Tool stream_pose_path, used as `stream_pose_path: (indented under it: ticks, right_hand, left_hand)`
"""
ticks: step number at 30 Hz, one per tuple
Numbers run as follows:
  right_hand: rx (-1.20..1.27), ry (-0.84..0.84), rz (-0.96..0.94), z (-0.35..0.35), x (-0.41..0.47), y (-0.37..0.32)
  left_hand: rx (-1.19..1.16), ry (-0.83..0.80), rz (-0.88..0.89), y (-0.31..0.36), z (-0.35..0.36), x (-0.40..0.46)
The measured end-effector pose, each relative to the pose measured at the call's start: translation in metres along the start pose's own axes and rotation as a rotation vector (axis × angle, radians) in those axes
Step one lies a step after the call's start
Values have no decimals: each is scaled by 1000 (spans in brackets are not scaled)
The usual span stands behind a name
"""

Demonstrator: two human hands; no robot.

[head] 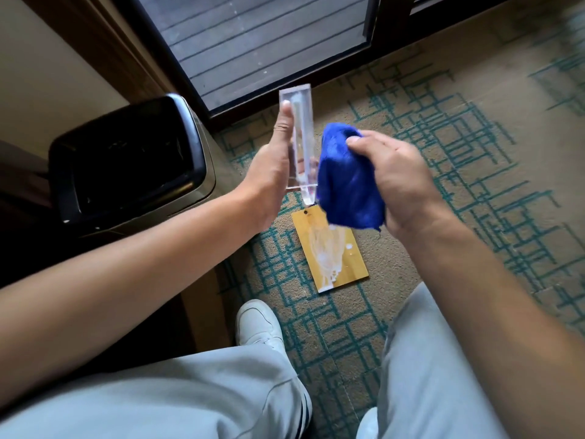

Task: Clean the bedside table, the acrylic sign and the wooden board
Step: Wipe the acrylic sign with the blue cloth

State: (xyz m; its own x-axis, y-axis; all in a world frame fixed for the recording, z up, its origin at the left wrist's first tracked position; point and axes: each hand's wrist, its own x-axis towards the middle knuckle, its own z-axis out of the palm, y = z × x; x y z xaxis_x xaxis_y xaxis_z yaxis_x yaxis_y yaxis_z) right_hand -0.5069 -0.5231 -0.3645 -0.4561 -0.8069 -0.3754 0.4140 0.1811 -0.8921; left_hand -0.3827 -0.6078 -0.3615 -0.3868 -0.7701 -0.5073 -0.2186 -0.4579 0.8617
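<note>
A tan carpet (443, 191) crossed with teal lines covers the floor, and a dark-framed glass door (253, 42) closes it off at the far side. The wooden board (330, 251) lies flat on this carpet and serves as the landmark: it is a pale yellow rectangle streaked with white residue down its middle, with a small dark hole near its far corner.

Just above the board's far end, the acrylic sign (299, 137) is held upright in the air, a clear block seen nearly edge-on. The left hand (272, 172) grips it, thumb stretched up along the near face and the fingers behind it, showing through the clear plastic. To the right of the sign and over the board's far right corner, the right hand (395, 179) clutches a bunched blue cloth (348, 179), fingers curled round the wad, which sits against the sign's right side.

Left of the board, well apart from it, stands a black-lidded bin (126, 163) with a metallic body, set against a cream wall. Nearer than the board, a white shoe (258, 324) rests on the carpet, and light grey trousers (190, 397) fill the foreground.
</note>
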Motion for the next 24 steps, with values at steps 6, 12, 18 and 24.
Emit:
stream_pose_path:
  ticks: [6,12,18,24]
  right_hand:
    - [317,-12,-30,-8,12,-10]
    - [349,-106,-21,0,0,-10]
    - [29,-257,-8,-6,-10,-7]
    - [-122,43,-239,-19,-7,-29]
  left_hand:
    - [250,-170,104,-3,10,-13]
    - [161,-191,127,3,6,-11]
    - [82,-172,95,11,-1,-9]
    - [112,-218,-26,1,-8,-7]
